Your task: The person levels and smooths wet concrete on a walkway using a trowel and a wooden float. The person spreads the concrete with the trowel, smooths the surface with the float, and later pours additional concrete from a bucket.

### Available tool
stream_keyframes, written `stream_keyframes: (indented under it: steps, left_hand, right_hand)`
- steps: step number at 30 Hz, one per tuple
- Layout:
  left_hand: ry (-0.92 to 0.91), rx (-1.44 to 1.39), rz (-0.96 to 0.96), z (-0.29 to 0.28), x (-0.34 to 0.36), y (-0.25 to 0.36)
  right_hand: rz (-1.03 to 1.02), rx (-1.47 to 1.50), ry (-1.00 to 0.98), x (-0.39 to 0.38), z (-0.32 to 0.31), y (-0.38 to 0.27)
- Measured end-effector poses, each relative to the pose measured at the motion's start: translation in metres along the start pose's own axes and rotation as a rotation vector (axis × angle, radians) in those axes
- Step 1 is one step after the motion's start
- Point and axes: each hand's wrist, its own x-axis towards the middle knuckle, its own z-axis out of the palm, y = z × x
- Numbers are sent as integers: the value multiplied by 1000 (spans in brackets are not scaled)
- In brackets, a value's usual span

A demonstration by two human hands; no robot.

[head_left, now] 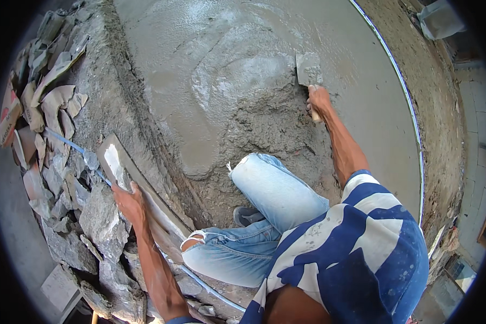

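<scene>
The right hand (318, 98) was closed around the trowel (308, 68); the left hand (129, 204) gripped the board (155, 208). Smoothing the wet concrete (221, 81) likely required light, even blade pressure.

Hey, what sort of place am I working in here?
Probably a building site: what looks like wet concrete spreads across the ground, your right hand holds a trowel, and broken stone lies heaped on your left.
</scene>
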Motion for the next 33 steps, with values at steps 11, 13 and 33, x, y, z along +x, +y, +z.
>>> stream_keyframes:
  steps: [11,13,33]
  left_hand:
    - [6,-21,32,2,0,-9]
    - [-24,-18,11,2,0,-2]
    - [76,-3,42,11,3,-14]
  right_hand:
    - [-345,-566,-564,20,49,-69]
    - [-460,-595,-657,-3,57,-47]
    - [-209,-470,-240,63,64,-51]
